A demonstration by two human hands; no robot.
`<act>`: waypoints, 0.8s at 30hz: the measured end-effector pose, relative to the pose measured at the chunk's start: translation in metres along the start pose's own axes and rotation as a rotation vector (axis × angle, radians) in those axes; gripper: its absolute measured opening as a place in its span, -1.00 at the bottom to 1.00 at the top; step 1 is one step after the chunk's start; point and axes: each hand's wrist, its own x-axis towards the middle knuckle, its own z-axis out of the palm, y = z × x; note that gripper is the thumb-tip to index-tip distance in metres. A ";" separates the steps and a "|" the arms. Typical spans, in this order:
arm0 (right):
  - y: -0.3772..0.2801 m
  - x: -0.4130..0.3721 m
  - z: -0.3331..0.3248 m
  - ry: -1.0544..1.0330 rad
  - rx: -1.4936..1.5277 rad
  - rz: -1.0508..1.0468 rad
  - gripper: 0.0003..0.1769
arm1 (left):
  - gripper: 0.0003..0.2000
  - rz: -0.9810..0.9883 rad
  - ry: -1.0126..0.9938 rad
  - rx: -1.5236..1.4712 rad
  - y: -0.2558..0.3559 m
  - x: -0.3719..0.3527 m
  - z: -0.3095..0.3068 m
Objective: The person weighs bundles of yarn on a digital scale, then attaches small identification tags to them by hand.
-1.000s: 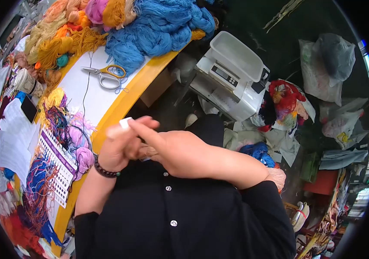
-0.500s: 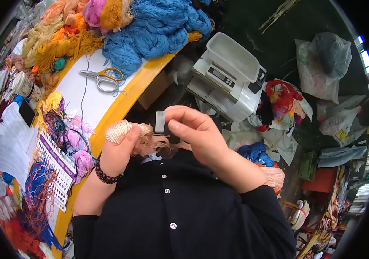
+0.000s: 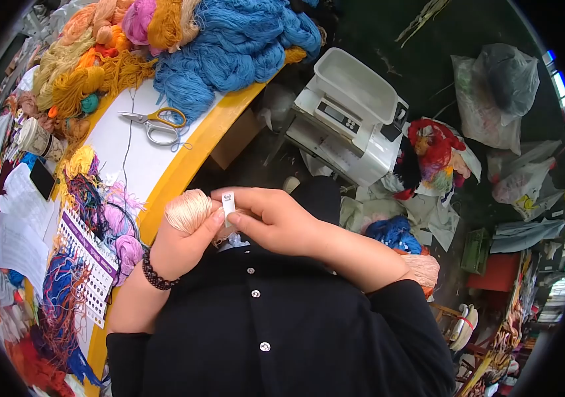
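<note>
My left hand point(image 3: 186, 246) is closed around a skein of pale peach thread point(image 3: 188, 210), whose rounded end bulges out above the fist. Right beside it, my right hand point(image 3: 272, 218) pinches a small white paper label point(image 3: 229, 206) between thumb and fingers. Small dark marks show on the label's upper part. The tip of my left thumb is close to the label's left edge; whether it touches cannot be made out. Most of the skein's lower part is hidden behind both hands.
On the yellow-edged table point(image 3: 180, 169) lie scissors point(image 3: 157, 126), blue yarn point(image 3: 229, 53), a color card point(image 3: 87, 261), tangled threads point(image 3: 61, 291) and a phone point(image 3: 42, 178). A white scale point(image 3: 345, 116) stands ahead, with plastic bags point(image 3: 494, 99) on the floor to the right.
My right hand has moved left and down with the label, up against the skein in my left hand. The label has turned, and its marked face now shows.
</note>
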 end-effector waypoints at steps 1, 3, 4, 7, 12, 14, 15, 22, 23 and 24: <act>0.002 0.000 -0.001 -0.001 -0.271 -0.135 -0.78 | -0.88 -0.002 -0.001 0.000 0.006 0.000 -0.001; -0.002 -0.003 0.000 0.037 -0.403 -0.200 -0.81 | -0.81 -0.249 0.040 -0.114 0.014 0.000 -0.003; -0.007 -0.004 0.001 0.119 -0.491 -0.329 -0.77 | -0.77 -0.377 -0.044 -0.252 0.009 0.001 -0.010; -0.005 -0.004 0.000 0.266 -0.664 -0.628 -0.57 | -0.82 -0.561 -0.271 -0.927 -0.005 0.000 -0.016; -0.006 -0.004 0.007 0.397 -0.509 -0.463 -0.63 | -0.87 -0.257 0.205 -0.480 -0.003 -0.007 0.007; -0.006 -0.001 0.011 0.358 -0.151 -0.192 -0.69 | -0.90 -0.060 0.167 -0.159 -0.004 -0.004 0.003; -0.005 0.000 0.015 0.360 0.113 -0.072 -0.75 | -0.89 0.162 0.221 0.154 0.001 0.000 0.006; -0.002 -0.002 0.005 0.408 -0.328 -0.398 -0.95 | -0.81 -0.355 0.015 -0.544 0.002 0.002 0.008; 0.001 -0.002 0.006 0.403 -0.300 -0.426 -0.93 | -0.81 -0.589 -0.204 -1.078 -0.004 0.003 0.002; 0.000 -0.003 0.005 0.402 -0.300 -0.426 -0.93 | -0.85 -0.591 -0.246 -1.184 -0.006 0.003 0.001</act>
